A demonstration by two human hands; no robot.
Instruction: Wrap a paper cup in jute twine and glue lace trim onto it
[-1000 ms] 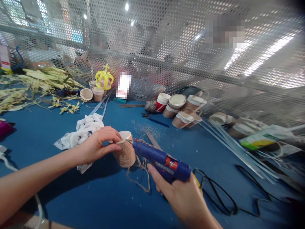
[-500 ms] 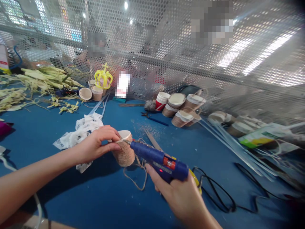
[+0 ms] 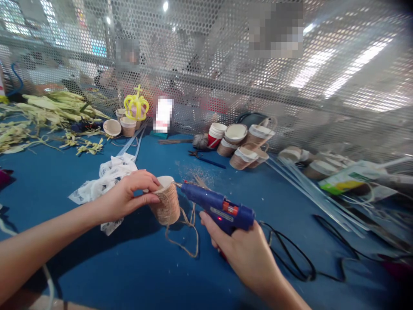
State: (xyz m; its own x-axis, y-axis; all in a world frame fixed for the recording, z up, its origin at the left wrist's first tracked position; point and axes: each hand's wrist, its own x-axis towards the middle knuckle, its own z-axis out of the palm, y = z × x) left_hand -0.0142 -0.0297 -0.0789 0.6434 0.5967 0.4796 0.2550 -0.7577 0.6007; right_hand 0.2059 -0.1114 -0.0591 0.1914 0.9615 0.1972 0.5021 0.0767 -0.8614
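My left hand [image 3: 127, 196] grips a paper cup wrapped in brown twine [image 3: 166, 202], fingers closed on its rim and side, holding it tilted above the blue table [image 3: 135, 267]. A loose end of twine [image 3: 183, 237] dangles from the cup onto the table. My right hand [image 3: 247, 254] is wrapped round the handle of a blue hot glue gun [image 3: 216, 206]. Its metal nozzle touches the cup's upper edge on the right. The gun's black cable [image 3: 297, 262] trails off to the right.
A crumpled white plastic bag [image 3: 106, 176] lies left of the cup. Several twine-wrapped cups [image 3: 245, 148] and a red cup [image 3: 214, 135] sit by the perforated screen [image 3: 226, 64]. Clear glue sticks [image 3: 309, 189] lie at right, straw strips [image 3: 48, 112] and a yellow crown [image 3: 136, 105] at far left.
The view has drifted slightly, so cup and glue gun sit a little higher in frame. The nozzle stays at the cup's rim; both hands keep their grip.
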